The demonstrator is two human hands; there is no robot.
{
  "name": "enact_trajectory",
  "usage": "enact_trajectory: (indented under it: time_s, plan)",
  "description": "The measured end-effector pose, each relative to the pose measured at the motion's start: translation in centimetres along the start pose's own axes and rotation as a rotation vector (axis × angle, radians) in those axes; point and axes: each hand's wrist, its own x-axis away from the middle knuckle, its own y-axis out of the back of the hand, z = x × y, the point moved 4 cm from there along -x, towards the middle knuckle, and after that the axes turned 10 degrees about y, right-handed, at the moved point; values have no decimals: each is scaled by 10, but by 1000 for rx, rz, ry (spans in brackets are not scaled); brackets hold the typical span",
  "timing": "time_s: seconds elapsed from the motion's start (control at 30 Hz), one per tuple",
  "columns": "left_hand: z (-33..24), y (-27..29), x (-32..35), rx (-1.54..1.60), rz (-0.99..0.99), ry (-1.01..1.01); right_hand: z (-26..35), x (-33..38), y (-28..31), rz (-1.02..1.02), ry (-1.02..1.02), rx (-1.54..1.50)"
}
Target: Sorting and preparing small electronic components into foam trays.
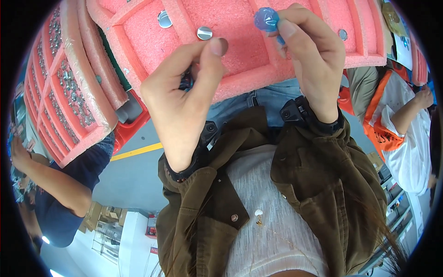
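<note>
My left hand is closed, its thumb and forefinger pinching a small round metal disc that looks brownish. Just past those fingertips, a shiny silver disc lies in the pink foam tray. To the right, my right hand is raised over the same tray. Between its thumb and forefinger is a translucent blue rounded piece, ball-like at the top, with more blue showing below the fingers; its exact kind is unclear. Another silver disc rests in the compartment at the far left.
One more disc lies in the tray's right part. A second pink foam tray at the left holds several shiny metal discs. A person in dark blue is at the left; another in white and orange is at the right.
</note>
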Motion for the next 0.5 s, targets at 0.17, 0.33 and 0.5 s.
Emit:
enact_trajectory:
  time_s: [0.17,0.33,0.5]
  plan:
    - [-1,-7,1,-197,47,-28,4,1,-5,-21,65,30]
    - [6,-3,-5,157,141,-3,-11,-7,-4,38,52,26]
    - [5,-8,-7,674,348,176,-20,-15,-3,321,737,-212]
